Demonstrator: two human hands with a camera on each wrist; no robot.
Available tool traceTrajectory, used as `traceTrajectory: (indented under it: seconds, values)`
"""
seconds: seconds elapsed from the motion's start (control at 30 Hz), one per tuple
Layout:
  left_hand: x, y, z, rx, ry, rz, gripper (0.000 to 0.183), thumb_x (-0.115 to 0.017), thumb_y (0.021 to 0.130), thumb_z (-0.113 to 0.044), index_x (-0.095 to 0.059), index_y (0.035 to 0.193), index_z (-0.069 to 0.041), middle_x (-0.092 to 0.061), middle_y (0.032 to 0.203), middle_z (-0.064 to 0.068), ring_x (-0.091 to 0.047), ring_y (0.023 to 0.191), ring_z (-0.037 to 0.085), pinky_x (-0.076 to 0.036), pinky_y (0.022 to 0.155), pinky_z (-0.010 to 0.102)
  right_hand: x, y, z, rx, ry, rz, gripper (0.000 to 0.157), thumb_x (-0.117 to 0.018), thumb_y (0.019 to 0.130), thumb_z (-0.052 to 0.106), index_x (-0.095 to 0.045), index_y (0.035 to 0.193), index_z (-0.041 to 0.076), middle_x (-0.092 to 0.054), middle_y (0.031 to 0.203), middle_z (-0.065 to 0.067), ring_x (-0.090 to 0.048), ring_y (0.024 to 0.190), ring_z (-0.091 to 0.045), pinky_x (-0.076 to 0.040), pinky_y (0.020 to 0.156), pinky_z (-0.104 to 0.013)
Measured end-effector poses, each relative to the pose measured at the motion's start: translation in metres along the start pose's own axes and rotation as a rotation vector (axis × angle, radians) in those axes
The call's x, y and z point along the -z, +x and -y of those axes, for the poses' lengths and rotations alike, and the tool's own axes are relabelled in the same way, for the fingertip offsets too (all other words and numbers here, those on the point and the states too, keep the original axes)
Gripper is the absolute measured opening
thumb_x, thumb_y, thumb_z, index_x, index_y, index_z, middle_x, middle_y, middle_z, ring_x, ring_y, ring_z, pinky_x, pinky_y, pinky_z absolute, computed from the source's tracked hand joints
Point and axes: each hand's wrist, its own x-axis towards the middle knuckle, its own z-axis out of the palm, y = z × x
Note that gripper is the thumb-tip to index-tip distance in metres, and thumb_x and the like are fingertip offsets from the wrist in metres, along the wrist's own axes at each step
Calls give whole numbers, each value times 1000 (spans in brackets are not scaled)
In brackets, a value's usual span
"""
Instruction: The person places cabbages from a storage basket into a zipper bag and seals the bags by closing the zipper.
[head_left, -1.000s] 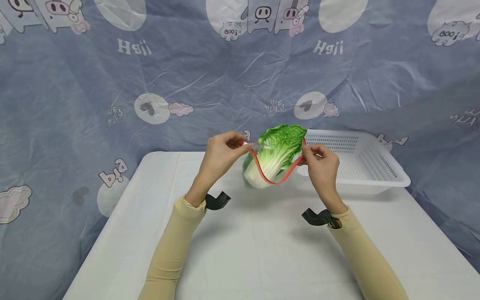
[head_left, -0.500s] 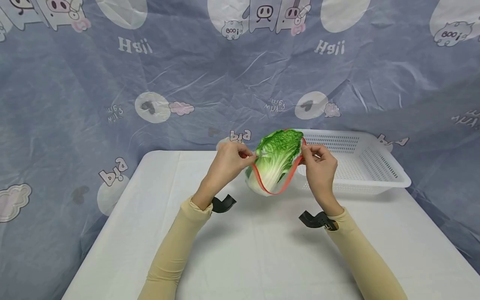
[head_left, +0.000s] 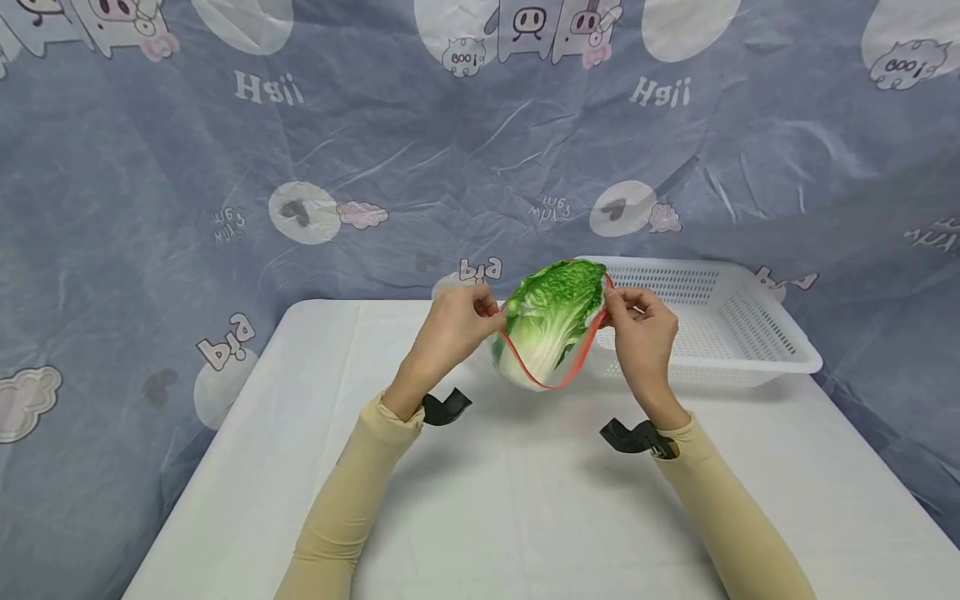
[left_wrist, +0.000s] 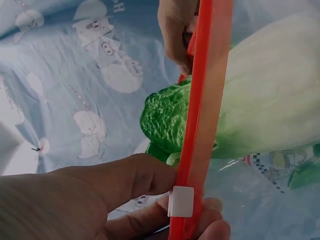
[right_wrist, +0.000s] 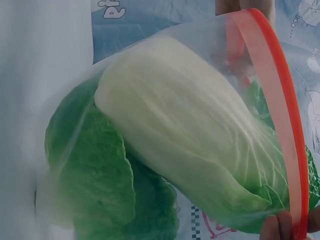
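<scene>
Both hands hold a clear zip bag with a red zipper edge, its mouth spread wide above the table. My left hand pinches the left side of the edge, thumb and fingers right by the white slider. On the opposite side my right hand pinches the red edge. A napa cabbage lies in the bag, white base down, its crinkled green leaf tips sticking out past the mouth. Beside it in the bag, in the right wrist view, are large green leaves.
A white perforated plastic basket stands at the back right of the white-covered table, just behind my right hand. A blue patterned cloth hangs behind the table. Each wrist wears a black camera mount.
My left hand has moved right and slightly down, closer to my right hand. The cabbage's base and the front of the red edge sit lower. My right hand has barely moved.
</scene>
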Motion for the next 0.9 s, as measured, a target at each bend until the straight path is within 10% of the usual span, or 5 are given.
traceTrajectory:
  seconds: [0.23, 0.5, 0.9]
  values:
    - [-4, 3, 2, -41, -31, -151, 17, -60, 88, -8, -62, 71, -9, -59, 63, 2, -49, 56, 15, -37, 53, 24, 6, 5, 0, 10, -44, 49, 19, -62, 92, 2, -64, 95, -16, -62, 76, -24, -63, 55, -3, -52, 56, -19]
    - [-1, 4, 1, -23, -114, -295, 17, -56, 91, -9, -63, 76, -8, -60, 62, 4, -47, 46, 15, -33, 46, 24, 13, 10, 2, -57, -86, 77, 20, -63, 92, 5, -64, 96, -15, -65, 73, -13, -65, 55, -6, -56, 59, -23]
    - [2, 3, 0, 20, -233, -260, 15, -62, 86, -16, -65, 73, -12, -61, 62, 2, -54, 54, 16, -41, 51, 28, 16, 15, -23, -88, -24, 134, 24, -65, 92, 10, -65, 103, -12, -68, 84, -9, -68, 64, -3, -57, 68, -22]
